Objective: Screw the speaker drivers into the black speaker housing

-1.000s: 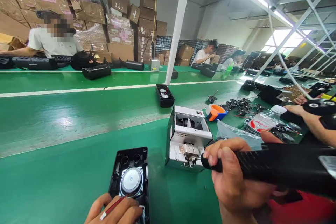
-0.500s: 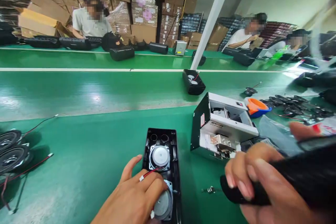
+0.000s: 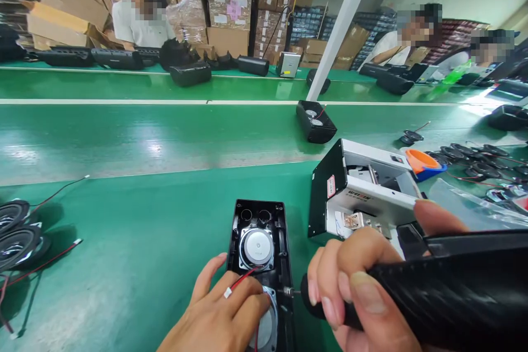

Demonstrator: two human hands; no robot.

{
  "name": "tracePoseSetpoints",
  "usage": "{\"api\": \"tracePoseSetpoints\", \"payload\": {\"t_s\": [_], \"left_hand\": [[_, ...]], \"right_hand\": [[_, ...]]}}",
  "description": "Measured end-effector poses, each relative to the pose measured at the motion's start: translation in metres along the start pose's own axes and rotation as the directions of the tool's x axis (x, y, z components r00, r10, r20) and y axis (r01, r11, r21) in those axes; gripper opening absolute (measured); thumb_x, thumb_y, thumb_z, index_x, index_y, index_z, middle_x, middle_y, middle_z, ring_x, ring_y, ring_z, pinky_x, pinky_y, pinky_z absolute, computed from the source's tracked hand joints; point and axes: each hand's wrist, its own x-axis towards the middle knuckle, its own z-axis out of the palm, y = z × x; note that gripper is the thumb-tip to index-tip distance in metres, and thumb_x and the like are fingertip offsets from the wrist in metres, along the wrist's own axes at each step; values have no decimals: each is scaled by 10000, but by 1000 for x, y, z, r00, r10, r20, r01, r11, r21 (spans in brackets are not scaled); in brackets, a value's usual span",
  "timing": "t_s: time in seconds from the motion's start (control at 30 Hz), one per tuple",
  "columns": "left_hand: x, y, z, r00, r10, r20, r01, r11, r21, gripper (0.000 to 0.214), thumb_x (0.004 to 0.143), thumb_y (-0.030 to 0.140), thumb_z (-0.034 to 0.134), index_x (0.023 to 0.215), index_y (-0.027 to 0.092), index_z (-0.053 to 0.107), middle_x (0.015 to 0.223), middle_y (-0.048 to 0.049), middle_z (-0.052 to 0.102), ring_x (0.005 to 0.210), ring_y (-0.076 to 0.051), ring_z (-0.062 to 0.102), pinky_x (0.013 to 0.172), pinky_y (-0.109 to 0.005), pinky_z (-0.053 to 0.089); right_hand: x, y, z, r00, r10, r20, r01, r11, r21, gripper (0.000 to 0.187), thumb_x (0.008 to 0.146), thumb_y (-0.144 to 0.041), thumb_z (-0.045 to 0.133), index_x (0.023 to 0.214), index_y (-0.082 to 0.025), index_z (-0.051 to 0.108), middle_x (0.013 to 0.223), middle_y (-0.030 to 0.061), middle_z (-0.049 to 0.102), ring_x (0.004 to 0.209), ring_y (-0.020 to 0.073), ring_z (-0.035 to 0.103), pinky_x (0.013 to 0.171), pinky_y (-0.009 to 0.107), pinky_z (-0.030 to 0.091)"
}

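A black speaker housing (image 3: 259,214) lies open on the green bench, with a round silver driver (image 3: 256,246) in its upper half. My left hand (image 3: 220,311) presses down on the housing's lower half, fingers closed over a second driver and a red wire with a white plug (image 3: 239,284). My right hand (image 3: 355,291) grips a black electric screwdriver (image 3: 445,291). Its bit (image 3: 286,291) touches the housing's right edge.
A white-and-black screw feeder box (image 3: 363,195) stands right of the housing. Loose speaker drivers (image 3: 16,228) lie at far left, more at far right beside an orange-and-blue tape roll (image 3: 418,163). Another housing (image 3: 315,121) rides the conveyor. People sit across it.
My right hand brought the screwdriver from the feeder box down and left to the housing's right edge. My left hand settled lower on the housing. The view tilted down.
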Motion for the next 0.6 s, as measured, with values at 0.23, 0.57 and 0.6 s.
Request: {"api": "tracePoseSetpoints", "payload": {"t_s": [0.23, 0.57, 0.6], "left_hand": [[0, 4, -11, 992, -23, 125, 29, 999, -43, 667, 748, -5, 592, 1338, 305, 569, 1257, 74, 799, 1163, -181, 785, 1354, -412, 384], [4, 7, -17, 989, -59, 134, 64, 997, -36, 611, 746, -6, 571, 1274, 302, 567, 1246, 75, 796, 1181, -195, 779, 1335, -468, 429], [4, 6, -18, 989, -43, 142, 49, 998, -39, 610, 743, -4, 565, 1273, 300, 566, 1258, 73, 796, 1187, -191, 779, 1331, -461, 438]], "right_hand": [[-6, 10, -1, 1000, 12, 11, -11, 1000, -12, 514, 1130, -259, 640, 1583, -383, 429, 734, -94, 571, 512, 118, 575, 512, 303, 530], [-12, 24, -2, 998, 44, 36, -46, 998, 40, 576, 1124, -192, 625, 1625, -378, 408, 784, -75, 592, 542, 116, 589, 506, 291, 544], [-13, 26, -2, 998, 42, 42, -43, 999, 30, 576, 1122, -185, 618, 1621, -380, 407, 788, -74, 591, 542, 118, 590, 502, 291, 541]]}}
